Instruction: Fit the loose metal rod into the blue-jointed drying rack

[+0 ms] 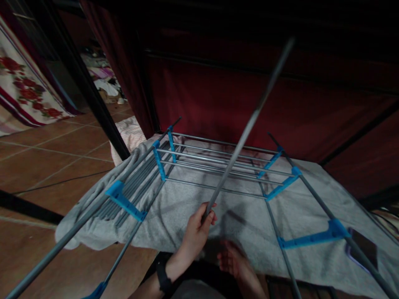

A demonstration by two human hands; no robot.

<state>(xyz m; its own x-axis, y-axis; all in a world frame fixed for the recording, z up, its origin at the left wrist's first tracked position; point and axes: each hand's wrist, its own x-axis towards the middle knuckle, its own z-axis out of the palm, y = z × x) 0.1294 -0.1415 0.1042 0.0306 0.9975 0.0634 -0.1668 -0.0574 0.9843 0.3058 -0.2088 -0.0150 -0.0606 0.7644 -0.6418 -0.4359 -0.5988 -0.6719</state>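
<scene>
My left hand (197, 232), a black band on its wrist, is closed round the lower end of a long grey metal rod (249, 120) that slants up and to the right. The rod's end hovers over a grey metal drying rack (218, 166) with blue plastic connectors (126, 201), which lies flat on a grey towel (174, 216). My right hand (233, 261) is low at the towel's near edge, just right of the left hand. It is blurred, with nothing visible in it.
A dark phone (363, 249) lies on the towel at the right, under a rack tube. A dark red fabric wall (249, 99) stands behind. Tiled floor (46, 158) extends left, with a black post (93, 104), a floral cloth (25, 91) and scattered clutter.
</scene>
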